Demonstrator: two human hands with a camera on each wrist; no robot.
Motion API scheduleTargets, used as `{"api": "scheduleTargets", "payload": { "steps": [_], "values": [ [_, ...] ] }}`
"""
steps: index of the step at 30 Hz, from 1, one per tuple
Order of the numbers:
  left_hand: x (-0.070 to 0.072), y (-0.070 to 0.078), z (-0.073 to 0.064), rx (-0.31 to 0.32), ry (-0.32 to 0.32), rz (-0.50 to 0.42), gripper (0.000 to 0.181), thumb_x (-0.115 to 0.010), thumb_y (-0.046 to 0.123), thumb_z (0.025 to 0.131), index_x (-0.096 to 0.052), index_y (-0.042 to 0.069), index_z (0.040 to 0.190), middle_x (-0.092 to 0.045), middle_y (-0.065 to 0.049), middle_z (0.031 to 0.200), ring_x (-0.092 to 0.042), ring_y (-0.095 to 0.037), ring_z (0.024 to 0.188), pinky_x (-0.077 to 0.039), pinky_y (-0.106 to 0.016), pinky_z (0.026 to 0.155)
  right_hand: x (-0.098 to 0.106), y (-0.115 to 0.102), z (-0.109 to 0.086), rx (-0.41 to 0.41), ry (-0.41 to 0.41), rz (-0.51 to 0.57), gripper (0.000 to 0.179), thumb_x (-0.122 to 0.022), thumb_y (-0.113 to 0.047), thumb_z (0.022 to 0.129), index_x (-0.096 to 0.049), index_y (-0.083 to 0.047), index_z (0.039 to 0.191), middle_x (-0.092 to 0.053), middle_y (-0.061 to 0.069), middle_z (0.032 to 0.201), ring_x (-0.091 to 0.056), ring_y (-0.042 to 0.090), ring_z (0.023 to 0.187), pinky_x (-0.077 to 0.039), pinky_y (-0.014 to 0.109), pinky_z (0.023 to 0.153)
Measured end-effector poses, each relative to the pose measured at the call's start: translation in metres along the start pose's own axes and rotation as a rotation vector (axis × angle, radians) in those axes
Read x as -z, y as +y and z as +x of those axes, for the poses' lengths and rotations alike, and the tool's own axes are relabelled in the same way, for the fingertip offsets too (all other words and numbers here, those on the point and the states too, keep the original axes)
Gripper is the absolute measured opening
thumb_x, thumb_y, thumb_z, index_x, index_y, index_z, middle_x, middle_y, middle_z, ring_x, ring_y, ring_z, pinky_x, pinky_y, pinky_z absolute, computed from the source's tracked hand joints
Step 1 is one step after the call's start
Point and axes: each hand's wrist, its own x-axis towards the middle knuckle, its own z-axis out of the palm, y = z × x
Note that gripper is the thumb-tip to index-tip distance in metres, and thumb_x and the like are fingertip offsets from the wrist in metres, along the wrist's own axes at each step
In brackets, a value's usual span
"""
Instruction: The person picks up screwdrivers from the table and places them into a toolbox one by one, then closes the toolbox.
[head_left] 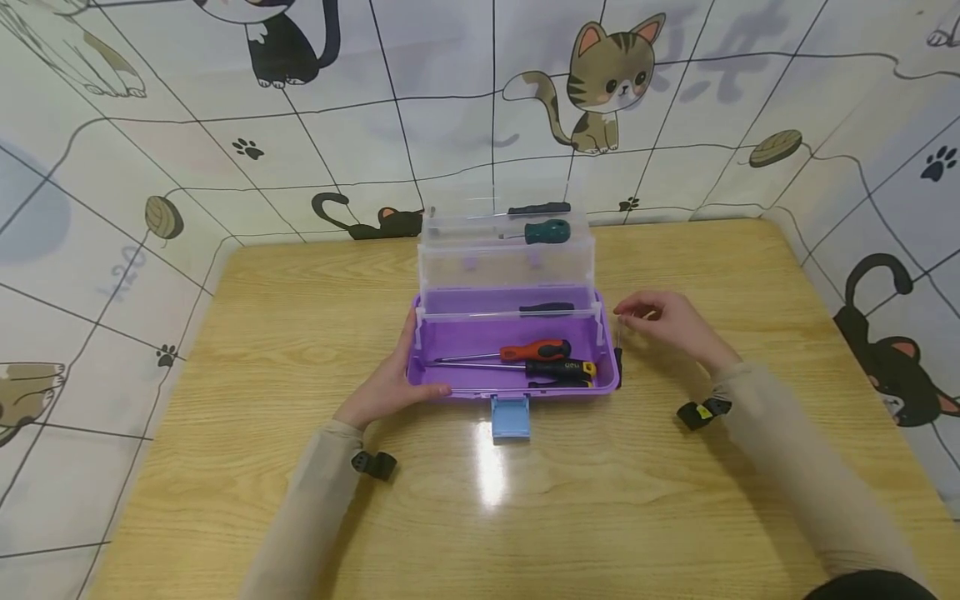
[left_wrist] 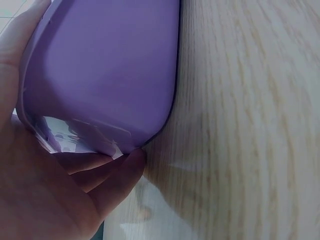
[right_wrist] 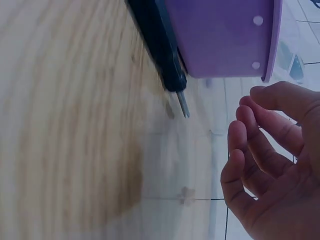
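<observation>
A purple toolbox (head_left: 465,333) stands on the table with its clear lid and tray raised. My left hand (head_left: 384,379) grips its left end, thumb along the front edge. Inside lie a red-and-black screwdriver (head_left: 536,350), a black-and-yellow screwdriver (head_left: 558,368) and other dark-handled tools. A teal-handled screwdriver (head_left: 547,232) rests in the raised clear tray (head_left: 450,229). By the toolbox's right end is a dark screwdriver (right_wrist: 161,47), its metal tip pointing away. My right hand (head_left: 671,325) hovers just above it, fingers loosely bent; the right wrist view shows them apart from it.
A light blue latch (head_left: 511,418) hangs down at the toolbox's front. The wooden table (head_left: 300,317) meets cloth printed with cats (head_left: 611,83) at the back and sides. A small black camera (head_left: 375,464) sits on the left wrist.
</observation>
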Motion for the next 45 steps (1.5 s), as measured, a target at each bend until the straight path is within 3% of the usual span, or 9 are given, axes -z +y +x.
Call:
{"api": "scheduleTargets", "payload": {
  "steps": [10,15,17,22,30,34,39,45],
  "values": [
    [0.000,0.000,0.001,0.009,-0.005,0.015,0.125,-0.082,0.019,0.078,0.018,0.024,0.153,0.004,-0.008,0.160,-0.007,-0.030,0.145,-0.011,-0.053,0.114,-0.007,-0.002,-0.012,-0.003,-0.008,0.042,0.020,-0.066,-0.006,0.091,-0.069,0.001,0.109,-0.068,0.014,0.101,-0.060,0.017,0.087,-0.050,0.021,0.073],
    [0.003,0.029,-0.007,0.021,-0.022,-0.001,0.121,-0.080,0.013,0.079,0.015,0.011,0.153,0.002,-0.016,0.160,-0.008,-0.035,0.144,-0.011,-0.054,0.114,-0.010,-0.001,-0.021,-0.016,-0.029,0.029,0.021,-0.067,-0.006,0.090,-0.068,0.001,0.110,-0.067,0.013,0.103,-0.059,0.022,0.090,-0.051,0.024,0.075],
    [0.002,0.028,-0.007,0.014,-0.018,-0.003,0.122,-0.081,0.018,0.079,0.016,0.015,0.153,0.001,-0.014,0.160,-0.009,-0.033,0.144,-0.012,-0.054,0.114,-0.012,0.000,-0.024,-0.012,-0.034,0.032,0.022,-0.068,-0.005,0.089,-0.068,0.002,0.110,-0.067,0.014,0.104,-0.059,0.023,0.090,-0.051,0.025,0.075],
    [-0.001,-0.002,0.000,-0.008,0.005,-0.008,0.126,-0.084,0.030,0.076,0.017,0.035,0.152,0.000,-0.002,0.161,-0.009,-0.025,0.145,-0.012,-0.051,0.114,-0.019,0.002,-0.032,0.001,-0.039,0.027,0.027,-0.068,0.000,0.086,-0.065,0.004,0.113,-0.066,0.016,0.105,-0.060,0.025,0.090,-0.052,0.026,0.075],
    [-0.001,-0.003,0.001,-0.036,0.006,-0.012,0.127,-0.084,0.030,0.075,0.018,0.037,0.151,0.003,0.003,0.161,-0.008,-0.023,0.144,-0.012,-0.050,0.114,-0.028,0.002,-0.043,0.050,-0.079,0.001,0.045,-0.074,-0.003,0.082,-0.058,0.007,0.122,-0.060,0.020,0.111,-0.058,0.029,0.091,-0.053,0.037,0.076],
    [-0.001,-0.002,0.001,-0.019,0.005,-0.012,0.127,-0.084,0.031,0.075,0.017,0.038,0.151,0.002,0.002,0.161,-0.009,-0.023,0.144,-0.013,-0.050,0.114,-0.030,0.001,-0.044,0.063,-0.081,-0.024,0.049,-0.077,-0.005,0.080,-0.057,0.007,0.123,-0.056,0.019,0.109,-0.055,0.027,0.090,-0.052,0.034,0.075],
    [-0.001,-0.002,0.001,-0.009,0.002,-0.016,0.127,-0.084,0.032,0.075,0.017,0.038,0.151,0.002,0.001,0.161,-0.009,-0.023,0.144,-0.013,-0.050,0.114,-0.031,0.000,-0.043,0.055,-0.086,-0.046,0.057,-0.079,-0.006,0.078,-0.053,0.007,0.127,-0.056,0.019,0.109,-0.053,0.026,0.089,-0.051,0.033,0.073],
    [-0.001,-0.002,0.001,-0.030,0.004,-0.022,0.127,-0.084,0.031,0.075,0.016,0.037,0.152,0.000,0.001,0.161,-0.010,-0.026,0.144,-0.013,-0.052,0.114,-0.029,0.001,-0.041,0.022,-0.107,-0.020,0.065,-0.079,-0.005,0.078,-0.046,0.008,0.133,-0.057,0.025,0.118,-0.057,0.031,0.095,-0.052,0.041,0.079]
  ]
}}
